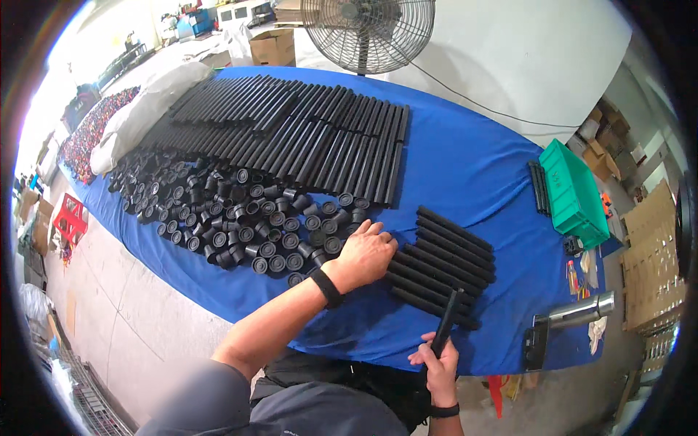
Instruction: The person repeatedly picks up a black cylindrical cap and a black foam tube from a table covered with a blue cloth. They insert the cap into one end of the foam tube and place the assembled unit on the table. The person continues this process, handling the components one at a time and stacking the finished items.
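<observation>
My right hand [438, 363] is wrapped around a black tube [448, 320], which points up and away from me at a slant. My left hand [366, 253] is over the table between the black caps [267, 250] and a small group of black tubes [443, 265]. Its fingers are curled, and the fingertips are hidden, so I cannot see what they hold. The caps are short, round and flanged, heaped loosely to the left. Beyond them, many more black tubes [313, 138] lie side by side in rows.
A blue cloth [465, 160] covers the table. A green crate [571, 192] stands at the right, and a metal cylinder [578, 311] on a black base is at the near right. A caged fan [367, 33] stands behind the table. A red stool [69, 218] is at the left.
</observation>
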A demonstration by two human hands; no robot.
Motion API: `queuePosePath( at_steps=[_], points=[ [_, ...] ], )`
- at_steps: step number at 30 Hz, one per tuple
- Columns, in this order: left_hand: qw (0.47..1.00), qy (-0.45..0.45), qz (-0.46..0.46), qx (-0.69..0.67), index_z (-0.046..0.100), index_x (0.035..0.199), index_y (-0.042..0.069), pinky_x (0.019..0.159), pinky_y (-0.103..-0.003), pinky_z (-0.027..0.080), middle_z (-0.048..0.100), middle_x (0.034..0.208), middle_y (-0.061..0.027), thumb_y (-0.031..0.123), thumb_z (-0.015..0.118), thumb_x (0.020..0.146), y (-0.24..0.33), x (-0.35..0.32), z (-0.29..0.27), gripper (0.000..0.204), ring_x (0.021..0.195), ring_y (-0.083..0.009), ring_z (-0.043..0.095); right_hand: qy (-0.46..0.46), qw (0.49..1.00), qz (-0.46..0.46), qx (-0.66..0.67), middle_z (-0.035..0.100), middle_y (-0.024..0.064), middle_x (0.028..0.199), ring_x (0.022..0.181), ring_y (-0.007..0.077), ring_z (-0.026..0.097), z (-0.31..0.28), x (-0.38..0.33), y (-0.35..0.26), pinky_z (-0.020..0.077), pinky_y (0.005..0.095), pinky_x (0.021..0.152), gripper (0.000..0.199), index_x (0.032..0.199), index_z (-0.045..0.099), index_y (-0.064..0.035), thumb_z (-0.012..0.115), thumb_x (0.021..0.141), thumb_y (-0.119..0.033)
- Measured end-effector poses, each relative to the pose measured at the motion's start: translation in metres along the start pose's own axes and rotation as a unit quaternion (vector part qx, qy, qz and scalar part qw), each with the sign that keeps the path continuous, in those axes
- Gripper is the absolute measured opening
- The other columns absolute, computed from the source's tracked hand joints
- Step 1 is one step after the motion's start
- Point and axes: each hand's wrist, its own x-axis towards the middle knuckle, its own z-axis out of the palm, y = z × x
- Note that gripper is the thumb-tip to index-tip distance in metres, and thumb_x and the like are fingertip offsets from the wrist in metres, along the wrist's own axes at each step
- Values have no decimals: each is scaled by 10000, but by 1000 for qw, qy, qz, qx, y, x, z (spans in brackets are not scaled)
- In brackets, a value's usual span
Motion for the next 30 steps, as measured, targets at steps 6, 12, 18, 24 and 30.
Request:
queuePosePath(
  at_steps=[6,12,18,24,30],
  points=[
    [1000,1,0,22,703,1037,80,1121,-518,401,679,997,-118,127,628,817,-9,20,16,238,1122,-325,609,4,999,-20,27,604,42,731,654,140,640,-1,-3,2,592,348,698,211,1120,571,24,657,941,-47],
    [943,126,-82,-297,602,1195,28,919,-459,528,661,1077,-164,84,678,867,23,6,-40,341,1003,-358,657,-5,1000,-15,-3,571,36,732,635,129,600,-3,-1,-3,592,369,704,172,1111,569,29,598,952,-32],
    [204,-48,-156,-965,578,1308,33,770,-351,588,663,1191,-149,166,613,1010,88,-76,-36,327,917,-241,699,-8,998,16,-60,587,18,815,678,118,591,-3,-32,-18,538,303,712,255,1137,600,1,697,964,-159],
    [69,-111,-161,-978,572,1342,4,764,-366,578,651,1169,-127,207,535,1015,121,-104,24,387,884,-231,675,-25,963,1,-267,586,19,753,637,118,518,-14,-67,-24,423,302,592,328,1092,625,5,767,922,-237],
    [94,-157,-139,-973,580,1284,0,700,-349,598,622,1291,-230,236,553,1009,117,-98,28,363,840,-275,700,-13,959,-1,-283,596,36,776,698,100,525,-20,-73,-16,435,286,628,369,1061,582,11,797,893,-237]
  ],
)
